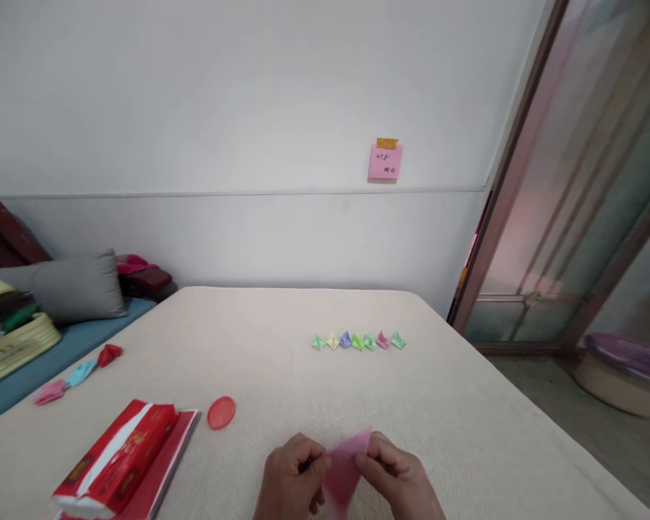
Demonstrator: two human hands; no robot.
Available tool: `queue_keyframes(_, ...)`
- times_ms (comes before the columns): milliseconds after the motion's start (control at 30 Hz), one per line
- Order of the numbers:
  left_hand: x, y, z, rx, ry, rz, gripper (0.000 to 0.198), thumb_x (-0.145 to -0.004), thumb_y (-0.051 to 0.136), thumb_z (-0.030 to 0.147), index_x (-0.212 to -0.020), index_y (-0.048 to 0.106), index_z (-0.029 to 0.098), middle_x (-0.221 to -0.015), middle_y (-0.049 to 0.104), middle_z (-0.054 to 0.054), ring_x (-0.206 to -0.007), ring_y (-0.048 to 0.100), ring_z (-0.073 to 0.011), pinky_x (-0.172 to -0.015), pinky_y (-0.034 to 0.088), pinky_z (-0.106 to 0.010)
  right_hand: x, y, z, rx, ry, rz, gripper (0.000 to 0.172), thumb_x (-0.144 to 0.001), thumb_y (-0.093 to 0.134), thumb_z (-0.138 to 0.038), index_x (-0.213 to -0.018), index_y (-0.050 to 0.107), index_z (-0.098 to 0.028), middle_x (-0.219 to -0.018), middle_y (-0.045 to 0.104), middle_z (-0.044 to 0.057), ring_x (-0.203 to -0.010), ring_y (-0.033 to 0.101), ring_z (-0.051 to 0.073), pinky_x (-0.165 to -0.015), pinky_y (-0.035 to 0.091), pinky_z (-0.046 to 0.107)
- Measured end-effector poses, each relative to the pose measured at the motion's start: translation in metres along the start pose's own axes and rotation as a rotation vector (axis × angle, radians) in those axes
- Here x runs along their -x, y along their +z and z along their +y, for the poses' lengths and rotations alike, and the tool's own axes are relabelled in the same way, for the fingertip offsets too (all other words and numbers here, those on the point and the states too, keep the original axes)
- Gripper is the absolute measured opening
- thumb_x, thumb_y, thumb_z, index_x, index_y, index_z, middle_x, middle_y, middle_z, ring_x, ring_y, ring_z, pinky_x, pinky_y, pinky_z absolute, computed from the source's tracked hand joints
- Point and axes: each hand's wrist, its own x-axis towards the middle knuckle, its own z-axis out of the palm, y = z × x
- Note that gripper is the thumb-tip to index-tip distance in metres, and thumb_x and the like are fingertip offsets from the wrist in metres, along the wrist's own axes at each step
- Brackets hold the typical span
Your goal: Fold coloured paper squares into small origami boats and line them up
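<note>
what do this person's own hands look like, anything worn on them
The left hand and right hand are both bare human hands, with no gloves and no rings, bands or markings that can be made out. The picture's bottom edge cuts them off around the wrists, so no sleeves show, and whether anything is worn farther up can't be told.

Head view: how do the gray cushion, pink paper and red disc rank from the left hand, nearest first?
1. Pink paper: in the left hand.
2. Red disc: left, slightly ahead.
3. Gray cushion: far left, toward the back.
</note>
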Motion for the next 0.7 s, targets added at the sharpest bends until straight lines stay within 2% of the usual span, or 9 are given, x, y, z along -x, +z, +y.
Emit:
queue_keyframes(67, 0.0, 0.001, 0.001, 0.012, -0.1, -0.032, 0.027, -0.076, 0.06, 0.038, -0.061, 0.061, 0.015, -0.042, 0.046, 0.006, -0.034, 0.044, -0.0095, -0.037, 0.033, -0.021, 0.002, 0.002, -0.006, -0.106, 0.061, -0.043, 0.028, -0.069, 0.071, -0.04, -0.052, 0.063, -0.018, -0.057, 0.053, -0.001, -0.059, 0.047, 0.016, -0.06, 0.037, 0.027)
queue_keyframes(167, 0.0, 0.002, 0.003, 0.09, -0.194, -0.04, 0.033, -0.073, 0.062, 0.047, -0.062, 0.059, 0.015, -0.042, 0.051, 0.004, -0.035, 0.046, -0.0106, -0.037, 0.035, -0.022, 0.007, 0.007, -0.014, -0.205, 0.187, -0.122, 0.031, -0.074, 0.067, -0.046, -0.062, 0.065, -0.017, -0.058, 0.054, -0.001, -0.057, 0.048, 0.015, -0.058, 0.038, 0.027)
queue_keyframes(233, 0.0, 0.003, 0.005, 0.124, -0.241, -0.043, 0.035, -0.07, 0.064, 0.049, -0.062, 0.058, 0.015, -0.044, 0.056, 0.001, -0.035, 0.048, -0.0106, -0.037, 0.034, -0.021, 0.007, 0.009, -0.015, -0.19, 0.199, -0.149, 0.029, -0.073, 0.067, -0.046, -0.069, 0.068, -0.017, -0.062, 0.059, 0.001, -0.06, 0.051, 0.016, -0.059, 0.039, 0.027)
queue_keyframes(367, 0.001, 0.003, 0.008, 0.223, -0.31, -0.073, 0.038, -0.067, 0.069, 0.051, -0.063, 0.059, 0.015, -0.047, 0.062, -0.001, -0.037, 0.049, -0.0091, -0.039, 0.034, -0.02, 0.004, 0.007, -0.003, -0.09, 0.17, -0.077, 0.03, -0.068, 0.071, -0.045, -0.061, 0.065, -0.016, -0.053, 0.052, -0.002, -0.052, 0.042, 0.012, -0.051, 0.031, 0.024)
queue_keyframes(433, 0.001, 0.003, 0.009, 0.329, -0.328, -0.093, 0.039, -0.066, 0.071, 0.052, -0.067, 0.063, 0.013, -0.055, 0.066, -0.003, -0.047, 0.056, -0.0106, -0.045, 0.038, -0.02, 0.003, 0.005, 0.003, -0.067, 0.188, -0.044, 0.031, -0.068, 0.07, -0.043, -0.056, 0.061, -0.016, -0.049, 0.046, -0.004, -0.049, 0.036, 0.011, -0.049, 0.027, 0.024)
queue_keyframes(533, 0.002, 0.003, 0.009, 0.443, -0.332, -0.139, 0.036, -0.057, 0.081, 0.041, -0.074, 0.066, 0.013, -0.069, 0.071, -0.005, -0.062, 0.063, -0.0125, -0.055, 0.043, -0.019, 0.003, 0.002, 0.004, -0.081, 0.216, -0.043, 0.029, -0.071, 0.069, -0.04, -0.057, 0.059, -0.016, -0.05, 0.044, -0.005, -0.049, 0.033, 0.01, -0.049, 0.025, 0.023)
queue_keyframes(600, 0.002, 0.003, 0.008, 0.41, -0.322, -0.154, 0.031, -0.056, 0.08, 0.035, -0.071, 0.064, 0.013, -0.062, 0.07, -0.003, -0.054, 0.06, -0.0112, -0.052, 0.041, -0.02, 0.004, 0.001, 0.001, -0.103, 0.221, -0.059, 0.028, -0.072, 0.068, -0.04, -0.06, 0.06, -0.016, -0.052, 0.046, -0.004, -0.05, 0.035, 0.011, -0.049, 0.026, 0.024)
queue_keyframes(700, 0.001, 0.002, 0.009, 0.266, -0.295, -0.119, 0.027, -0.064, 0.073, 0.038, -0.06, 0.057, 0.016, -0.043, 0.06, 0.001, -0.036, 0.047, -0.0087, -0.043, 0.035, -0.021, 0.006, 0.003, -0.004, -0.114, 0.198, -0.078, 0.033, -0.073, 0.067, -0.045, -0.059, 0.059, -0.017, -0.052, 0.045, -0.004, -0.051, 0.035, 0.011, -0.049, 0.027, 0.024)
